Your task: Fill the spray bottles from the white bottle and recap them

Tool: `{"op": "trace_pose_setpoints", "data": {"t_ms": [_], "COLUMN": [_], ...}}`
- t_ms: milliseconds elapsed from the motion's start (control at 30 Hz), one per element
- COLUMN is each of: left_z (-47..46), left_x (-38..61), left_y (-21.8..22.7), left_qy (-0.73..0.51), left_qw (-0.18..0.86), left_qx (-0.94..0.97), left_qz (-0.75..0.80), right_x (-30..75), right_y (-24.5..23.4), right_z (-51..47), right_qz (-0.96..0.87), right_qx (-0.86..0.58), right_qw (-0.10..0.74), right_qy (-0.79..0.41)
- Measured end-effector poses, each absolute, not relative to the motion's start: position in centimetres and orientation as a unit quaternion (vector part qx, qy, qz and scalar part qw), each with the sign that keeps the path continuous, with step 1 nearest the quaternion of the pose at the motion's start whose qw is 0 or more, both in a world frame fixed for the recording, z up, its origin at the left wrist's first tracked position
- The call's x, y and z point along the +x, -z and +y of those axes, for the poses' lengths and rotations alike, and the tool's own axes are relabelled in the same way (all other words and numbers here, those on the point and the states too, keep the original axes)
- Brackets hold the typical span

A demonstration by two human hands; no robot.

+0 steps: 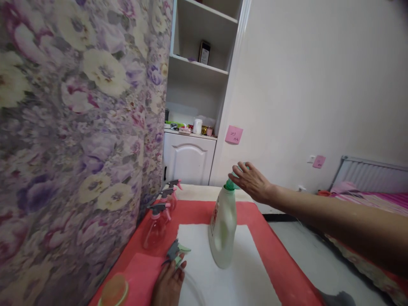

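My left hand (168, 282) is closed around a trigger spray head (174, 254) with a dark grey top and pale green lever, low over the table. A clear tube curves from it over the white sheet. My right hand (253, 182) grips a green translucent piece (229, 185) at the mouth of a large pale green jug (225, 231). The fingers cover most of that piece, so its full shape is hidden. The jug stands upright on the white sheet (248, 272). Left of it, clear pink spray bottles (154, 233) with grey and pink heads stand in a row.
A red cloth (274, 250) covers the table. An orange-tinted round container (114, 290) sits at the near left edge. A floral curtain (79, 148) hangs close on the left. White shelves (204, 70) with a cupboard stand behind; a bed (369, 195) is at right.
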State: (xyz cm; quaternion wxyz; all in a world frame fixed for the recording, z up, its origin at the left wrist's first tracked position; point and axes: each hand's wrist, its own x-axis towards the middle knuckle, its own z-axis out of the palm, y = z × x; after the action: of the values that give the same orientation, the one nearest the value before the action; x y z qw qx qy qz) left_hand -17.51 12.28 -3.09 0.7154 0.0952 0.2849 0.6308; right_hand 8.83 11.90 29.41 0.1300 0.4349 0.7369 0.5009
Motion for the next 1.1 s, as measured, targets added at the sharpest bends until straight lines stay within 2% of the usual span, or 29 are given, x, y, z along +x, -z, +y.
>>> {"op": "trace_pose_setpoints", "data": {"t_ms": [400, 633, 800, 933, 1033, 1100], "left_z": [11.8, 11.8, 11.5, 11.3, 10.9, 10.7], "left_x": [-17.5, -17.6, -17.5, -17.2, -17.1, -17.0], "left_y": [2.3, 2.5, 1.6, 1.2, 1.0, 0.6], "left_qy": [-0.632, -0.642, -0.638, -0.644, -0.65, -0.658], "left_qw": [0.712, 0.702, 0.7, 0.694, 0.689, 0.683], "left_qx": [0.101, 0.103, 0.11, 0.12, 0.134, 0.149], "left_qz": [0.289, 0.292, 0.302, 0.299, 0.291, 0.28], "right_x": [10.6, 12.4, 14.3, 16.8, 18.4, 18.9], "right_y": [-29.0, -28.1, -26.9, -25.2, -21.9, -18.1], "right_z": [11.3, 11.2, 11.1, 10.5, 9.0, 7.3], "right_qz": [0.739, 0.747, 0.756, 0.75, 0.733, 0.74], "right_qx": [0.481, 0.521, 0.561, 0.604, 0.629, 0.622], "right_qw": [0.091, 0.037, -0.039, -0.139, -0.224, -0.253], "right_qy": [-0.463, -0.411, -0.334, -0.233, -0.131, -0.052]}}
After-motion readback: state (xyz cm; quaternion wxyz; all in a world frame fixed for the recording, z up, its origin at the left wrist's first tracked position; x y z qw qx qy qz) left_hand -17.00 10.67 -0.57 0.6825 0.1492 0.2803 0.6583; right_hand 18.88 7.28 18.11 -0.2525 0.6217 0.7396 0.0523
